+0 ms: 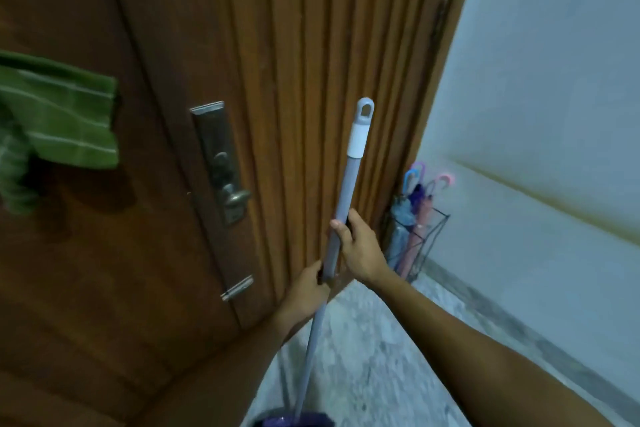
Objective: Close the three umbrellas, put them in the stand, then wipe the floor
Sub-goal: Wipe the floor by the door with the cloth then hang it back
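In the corner between door (138, 253) and wall (554, 114), the three closed umbrellas (417, 204) stand in the wire stand (429, 239). Both hands — left hand (308, 288) below, right hand (360, 250) above — are wrapped tight around the mop handle (346, 184), just beside the door's edge. Bare marble floor (381, 357) lies open rightward.

Both your forearms reach forward from the bottom of the view, bare, and meet near the centre. Your right hand (358, 246) is the higher one; its fingers wrap around the pole (343, 204) and the thumb (341, 230) lies along its front. Your left hand (306, 288) grips the same pole just below, closed tight, with its back toward you. The two hands are near but apart.
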